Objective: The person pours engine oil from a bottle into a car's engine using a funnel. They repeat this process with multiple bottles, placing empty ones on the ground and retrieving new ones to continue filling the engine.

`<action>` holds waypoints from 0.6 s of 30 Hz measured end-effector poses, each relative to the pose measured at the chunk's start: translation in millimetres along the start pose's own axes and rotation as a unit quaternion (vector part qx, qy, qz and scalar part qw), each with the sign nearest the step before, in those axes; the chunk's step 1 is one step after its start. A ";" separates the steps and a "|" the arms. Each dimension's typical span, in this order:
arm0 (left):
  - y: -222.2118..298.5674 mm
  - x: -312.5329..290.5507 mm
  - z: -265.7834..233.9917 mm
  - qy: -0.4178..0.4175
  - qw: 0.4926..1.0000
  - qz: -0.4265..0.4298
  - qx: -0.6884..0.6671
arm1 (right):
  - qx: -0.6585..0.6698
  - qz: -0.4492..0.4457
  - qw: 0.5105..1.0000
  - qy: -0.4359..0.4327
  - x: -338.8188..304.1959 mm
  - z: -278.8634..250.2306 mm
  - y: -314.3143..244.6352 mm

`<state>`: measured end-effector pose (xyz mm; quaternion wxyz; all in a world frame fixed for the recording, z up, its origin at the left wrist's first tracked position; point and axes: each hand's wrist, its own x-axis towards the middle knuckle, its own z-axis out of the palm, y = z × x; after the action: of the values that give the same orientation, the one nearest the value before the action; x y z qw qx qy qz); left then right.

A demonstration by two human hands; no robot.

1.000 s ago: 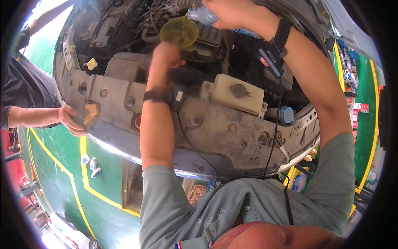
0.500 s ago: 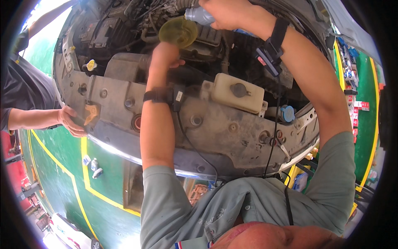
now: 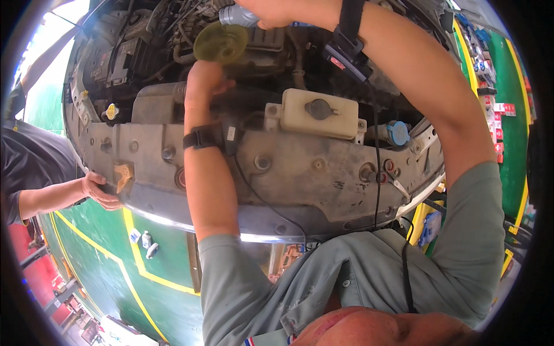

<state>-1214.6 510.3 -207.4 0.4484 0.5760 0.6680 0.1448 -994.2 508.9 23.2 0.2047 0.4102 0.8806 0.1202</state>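
- The right hand is up at the top edge (part of it is cut off there), its fingers wrapped round a grey bottle.
- The bottle lies almost level over the engine bay, its neck pointing left, at the upper rim of the funnel.
- The funnel is yellow-green and see-through, its wide mouth open upward, just above the left hand.
- The left hand meets the funnel's lower edge, back of the hand up; it is blurred and hides most of its own fingers, so I cannot tell how tightly they close or on what.
- Each wrist wears a black strap, the left strap and the right strap, with a cable running down from each.
- Nearer the person's body, the front panel spans the bay; behind it sits a pale tank with a dark cap, and a blue cap is to its right.
- At far left, a co-worker's hand rests on the car's front edge, beside an orange lever.
- Small bottles lie on the green floor.
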 end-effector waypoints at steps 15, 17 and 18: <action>-58.6 44.9 -4.3 0.035 0.985 0.153 0.073 | 0.012 -0.039 0.998 0.044 -0.9 -3.8 -2.4; -57.7 43.5 -5.2 0.031 0.990 0.122 0.067 | 0.007 -0.034 0.999 0.042 -0.2 -5.8 -4.0; -20.9 27.8 3.5 0.005 0.996 0.066 0.052 | 0.006 -0.019 0.999 0.032 -2.6 1.2 0.8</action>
<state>-1223.5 528.0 -236.3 0.4040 0.6405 0.6375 0.1421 -991.5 507.4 23.1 0.1763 0.3907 0.8948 0.1246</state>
